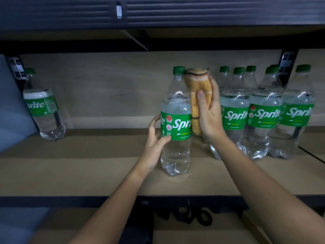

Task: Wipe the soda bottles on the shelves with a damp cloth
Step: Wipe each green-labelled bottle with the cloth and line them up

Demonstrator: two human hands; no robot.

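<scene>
A clear Sprite bottle (175,124) with a green cap and green label stands upright at the middle of the wooden shelf (88,173). My left hand (155,138) grips it at the label from the left side, thumb on the front. My right hand (210,111) holds an orange-yellow cloth (198,95) and presses it against the bottle's right side, from the neck down to the label. The cloth's far side is hidden behind the bottle.
Several more Sprite bottles (263,117) stand grouped at the right of the shelf. One single bottle (44,110) stands at the far left beside a grey panel (12,106). A dark upper shelf (158,14) hangs overhead. Black straps (191,215) lie below the shelf's front edge.
</scene>
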